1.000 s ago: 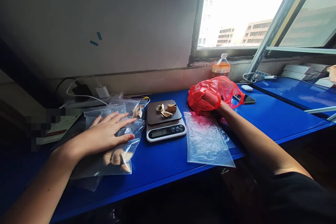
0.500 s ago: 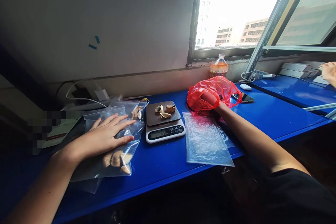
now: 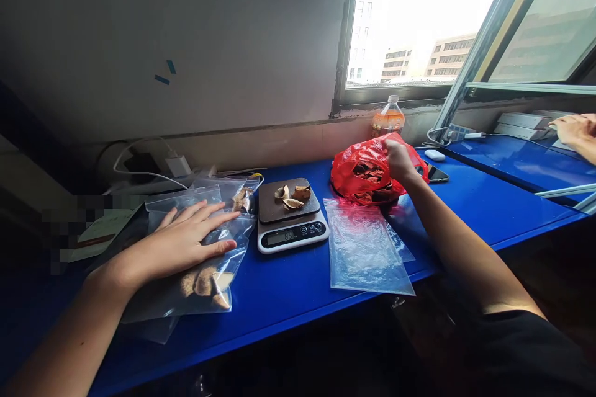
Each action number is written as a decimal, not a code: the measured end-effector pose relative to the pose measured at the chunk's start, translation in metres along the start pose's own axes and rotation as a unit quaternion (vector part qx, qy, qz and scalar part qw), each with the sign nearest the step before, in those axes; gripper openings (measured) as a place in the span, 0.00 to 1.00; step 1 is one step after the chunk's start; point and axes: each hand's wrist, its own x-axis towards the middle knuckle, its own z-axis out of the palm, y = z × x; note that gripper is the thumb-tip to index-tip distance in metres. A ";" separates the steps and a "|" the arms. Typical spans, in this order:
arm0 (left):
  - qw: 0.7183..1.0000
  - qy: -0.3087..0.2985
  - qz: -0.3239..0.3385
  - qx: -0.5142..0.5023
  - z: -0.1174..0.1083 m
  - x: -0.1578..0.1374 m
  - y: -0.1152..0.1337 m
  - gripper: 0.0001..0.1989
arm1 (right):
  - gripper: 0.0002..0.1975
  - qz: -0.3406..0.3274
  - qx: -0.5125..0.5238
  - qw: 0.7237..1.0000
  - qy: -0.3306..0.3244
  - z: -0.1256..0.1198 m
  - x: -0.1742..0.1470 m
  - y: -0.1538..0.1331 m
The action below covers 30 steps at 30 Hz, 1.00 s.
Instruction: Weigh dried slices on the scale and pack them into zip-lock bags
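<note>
My left hand [image 3: 193,239] lies flat with fingers spread on clear plastic bags [image 3: 235,236], which hold brown, rough-skinned dried pieces [image 3: 207,282]. At the right of the scale, my right hand [image 3: 399,160] is closed at the upper edge of a red plastic bag [image 3: 342,167], its fingertips partly hidden. Through the bag's mouth, dark reddish-brown dried pieces [image 3: 367,172] show. Several curled dried pieces [image 3: 293,198] rest on the plate of a digital kitchen scale [image 3: 295,236]. Its display seems to read 85. Flat clear bags [image 3: 365,254] lie in front of the red bag.
Behind the red bag stands a bottle [image 3: 390,118] of orange drink. A phone [image 3: 437,173] and a white earphone case [image 3: 434,156] lie to the right. A charger [image 3: 177,165] with a cable sits by the wall. Another person's hand [image 3: 577,133] shows at the far right.
My right hand has come out of the red bag and moved up and right to its rim, exposing the pieces inside. My left hand stays put. The other person's hand has shifted left.
</note>
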 end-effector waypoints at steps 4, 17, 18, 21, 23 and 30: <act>1.000 -0.008 -0.006 0.022 0.001 0.000 0.000 0.39 | 0.13 0.003 -0.029 0.989 0.143 -0.017 0.002 -0.012; 0.999 -0.003 -0.013 0.029 0.004 0.001 -0.001 0.36 | 0.13 -0.139 0.128 0.981 -0.053 0.013 -0.066 -0.126; 0.999 -0.005 -0.014 0.030 0.004 0.001 -0.001 0.36 | 0.11 -0.145 0.140 0.975 -0.089 0.019 -0.072 -0.130; 0.999 -0.010 -0.021 0.036 0.004 0.000 -0.001 0.35 | 0.09 -0.145 0.182 0.958 -0.170 0.032 -0.087 -0.139; 0.999 -0.017 -0.025 0.041 0.003 0.000 0.000 0.35 | 0.09 -0.141 0.208 0.946 -0.205 0.037 -0.092 -0.139; 0.998 -0.024 -0.032 0.038 0.001 0.000 0.005 0.35 | 0.19 -0.098 0.237 0.942 -0.215 0.039 -0.086 -0.129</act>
